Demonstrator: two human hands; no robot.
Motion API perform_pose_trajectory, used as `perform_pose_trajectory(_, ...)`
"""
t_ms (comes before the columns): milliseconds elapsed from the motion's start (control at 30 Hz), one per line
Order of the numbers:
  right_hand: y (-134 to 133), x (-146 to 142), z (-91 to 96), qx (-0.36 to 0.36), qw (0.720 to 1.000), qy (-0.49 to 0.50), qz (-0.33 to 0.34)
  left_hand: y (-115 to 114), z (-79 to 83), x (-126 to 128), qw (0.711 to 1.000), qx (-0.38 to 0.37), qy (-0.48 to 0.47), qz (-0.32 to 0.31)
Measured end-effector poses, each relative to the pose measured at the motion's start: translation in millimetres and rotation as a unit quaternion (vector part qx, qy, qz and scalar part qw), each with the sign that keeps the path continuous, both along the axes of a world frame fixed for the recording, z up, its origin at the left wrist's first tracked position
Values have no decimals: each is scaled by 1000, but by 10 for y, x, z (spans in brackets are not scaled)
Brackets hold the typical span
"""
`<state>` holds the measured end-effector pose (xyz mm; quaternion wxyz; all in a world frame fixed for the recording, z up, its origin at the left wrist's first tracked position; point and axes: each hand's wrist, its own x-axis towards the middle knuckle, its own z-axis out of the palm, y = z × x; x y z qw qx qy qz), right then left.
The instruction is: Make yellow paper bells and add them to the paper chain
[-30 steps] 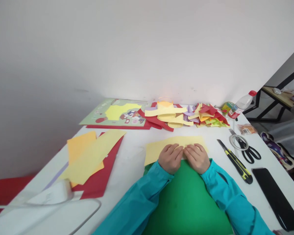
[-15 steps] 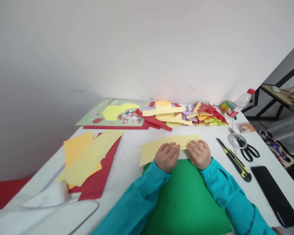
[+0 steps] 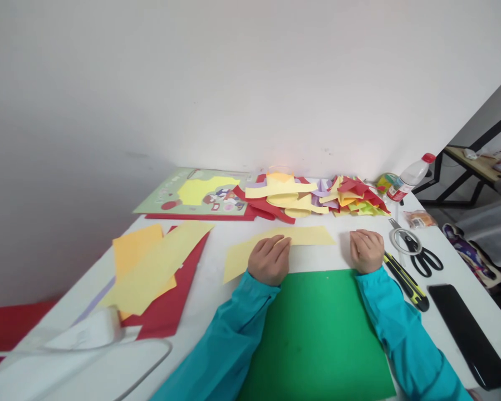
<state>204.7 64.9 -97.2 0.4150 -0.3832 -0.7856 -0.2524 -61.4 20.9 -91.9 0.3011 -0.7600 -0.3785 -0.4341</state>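
Observation:
My left hand [image 3: 269, 259] lies flat, fingers stretched out, on a pale yellow paper strip [image 3: 304, 236] that rests on the white table [image 3: 217, 267] just beyond a green sheet [image 3: 317, 328]. My right hand [image 3: 367, 250] rests on the bare table to the right of the strip, off the paper, fingers loosely curled with nothing in them. It lies right beside a yellow-and-black utility knife [image 3: 404, 280]. Both arms wear teal sleeves.
A heap of coloured paper scraps [image 3: 317, 197] and a picture booklet [image 3: 196, 192] line the back wall. Yellow, orange and red sheets [image 3: 158, 273] lie at left. Scissors and a tape roll [image 3: 413, 248], a plastic bottle [image 3: 409, 179] and a black phone [image 3: 470, 334] lie at right.
The yellow strip slid left under my left hand. My right hand came off the paper and moved right, next to the utility knife.

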Motion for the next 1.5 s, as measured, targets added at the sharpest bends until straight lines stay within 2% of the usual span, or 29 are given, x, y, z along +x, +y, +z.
perform_pose_trajectory(200, -292, -428, 102, -38, 992, -79, 87, -65, -13, 195, 999, -14, 17, -25)
perform_pose_trajectory(367, -381, -605, 54, -38, 986, -115, 119, -131, -4, 355, 998, -29, 34, -52)
perform_pose_trajectory(633, -313, -478, 8, -7, 989, -101, 103, -123, -11, 338, 998, -29, 37, -47)
perform_pose_trajectory(967, -157, -200, 28, -5, 998, -58, 29, -38, 15, 100, 1000, -20, 0, 1)
perform_pose_trajectory(1500, -13, 40, -41, 4, 1000, -3, -11, 122, -28, -307, 997, 25, -29, 74)
